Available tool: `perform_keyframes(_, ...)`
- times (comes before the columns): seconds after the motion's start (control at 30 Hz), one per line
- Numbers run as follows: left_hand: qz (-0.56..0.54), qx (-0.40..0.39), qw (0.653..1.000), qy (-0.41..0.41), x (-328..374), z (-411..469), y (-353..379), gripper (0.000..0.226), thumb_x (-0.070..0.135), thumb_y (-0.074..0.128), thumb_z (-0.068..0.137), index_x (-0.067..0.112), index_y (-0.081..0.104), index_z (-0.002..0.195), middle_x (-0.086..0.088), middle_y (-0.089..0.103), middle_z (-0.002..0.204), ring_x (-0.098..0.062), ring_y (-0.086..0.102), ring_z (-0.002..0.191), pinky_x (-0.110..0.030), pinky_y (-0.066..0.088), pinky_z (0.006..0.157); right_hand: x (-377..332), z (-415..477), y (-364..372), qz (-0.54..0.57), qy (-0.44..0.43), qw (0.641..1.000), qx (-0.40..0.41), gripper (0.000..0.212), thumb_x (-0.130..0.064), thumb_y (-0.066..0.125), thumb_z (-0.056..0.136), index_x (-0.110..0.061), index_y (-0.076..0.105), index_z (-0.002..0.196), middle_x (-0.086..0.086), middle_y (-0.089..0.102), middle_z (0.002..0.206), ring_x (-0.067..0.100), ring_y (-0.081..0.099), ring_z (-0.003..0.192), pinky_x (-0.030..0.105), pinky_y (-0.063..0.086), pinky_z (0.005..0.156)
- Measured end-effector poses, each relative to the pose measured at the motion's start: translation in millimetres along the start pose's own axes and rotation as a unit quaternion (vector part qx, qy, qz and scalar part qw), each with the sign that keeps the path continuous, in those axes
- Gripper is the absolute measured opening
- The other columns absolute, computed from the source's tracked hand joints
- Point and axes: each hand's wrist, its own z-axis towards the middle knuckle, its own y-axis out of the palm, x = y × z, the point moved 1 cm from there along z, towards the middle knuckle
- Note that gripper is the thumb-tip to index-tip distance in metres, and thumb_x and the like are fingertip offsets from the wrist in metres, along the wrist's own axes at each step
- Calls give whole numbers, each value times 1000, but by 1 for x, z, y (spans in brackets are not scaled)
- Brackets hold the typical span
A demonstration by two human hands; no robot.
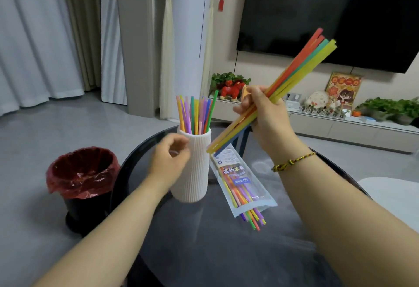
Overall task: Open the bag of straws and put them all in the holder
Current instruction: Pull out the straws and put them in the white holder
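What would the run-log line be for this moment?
right hand: grips straw bundle | left hand: beside holder, half-curled | holder: partly filled | bag: open, straws left inside

Bare forearms, braided bracelet (292, 162) on right wrist

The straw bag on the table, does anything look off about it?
The straw bag lies flat beside the holder, and several straws poke out of its open near end onto the table. Nothing looks damaged.
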Motion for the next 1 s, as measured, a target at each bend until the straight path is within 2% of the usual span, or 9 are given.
perform_keyframes(0.1,40,87,995,1,-4,14,-3,28,22,63,79,26,49,103,2,53,107,-11,49,96,-19,39,70,-7,13,12,18,-20,999,23,28,-5,42,92,-13,50,67,2,47,53,7,53,38,29,52,57)
perform_keyframes(0.2,50,8,996,-67,-13,28,2,90,41,72,68,23,19,139,-4,28,145,-21,30,131,-41,35,98,-11,25,28,54,-26,997,58,24,-4,43,90,-12,50,69,3,44,53,15,52,43,31,51,56)
perform_keyframes(0.27,56,-46,993,-89,-13,35,7,115,45,76,59,24,-1,142,-7,16,152,-28,20,138,-50,29,105,-10,31,38,29,-32,997,59,24,-5,43,90,-13,50,69,2,46,52,15,53,43,29,51,55)
perform_keyframes(0.37,57,-95,990,-84,-13,46,12,135,41,84,50,24,-15,140,-8,20,150,-28,22,137,-48,27,108,2,34,47,-65,-18,997,29,25,-4,44,90,-12,48,67,6,47,54,4,52,34,12,47,40)
perform_keyframes(0.47,-25,-125,989,-70,-10,53,19,135,23,86,50,25,-15,140,0,40,136,-11,43,123,-36,35,105,20,35,50,-107,12,994,2,25,-1,43,89,-9,47,65,7,48,50,0,48,29,9,42,35)
perform_keyframes(0.57,-56,-102,991,-63,-10,54,26,113,26,73,47,31,5,138,20,53,103,9,56,90,-21,44,82,38,36,50,-159,32,987,-24,32,-2,43,89,-8,48,58,-1,51,38,0,47,29,10,43,38)
perform_keyframes(0.67,-46,-94,992,-70,-15,55,30,102,28,74,54,32,11,135,19,54,97,0,56,92,-27,44,85,55,32,50,-234,62,968,-70,26,-5,45,88,-8,52,63,3,54,55,6,51,46,14,47,49)
perform_keyframes(0.8,-31,-100,992,-72,-18,57,30,98,30,75,55,28,17,134,8,55,108,-12,58,100,-34,48,92,60,32,49,-228,69,966,-97,12,-4,57,84,-13,53,78,-3,54,67,7,53,61,13,48,54)
perform_keyframes(1.0,-27,-108,990,-91,-18,56,29,93,41,72,48,29,27,128,3,53,116,-19,55,107,-40,47,95,44,44,49,-214,-29,976,-35,33,-3,60,82,-13,41,107,-6,52,69,1,52,64,4,47,49)
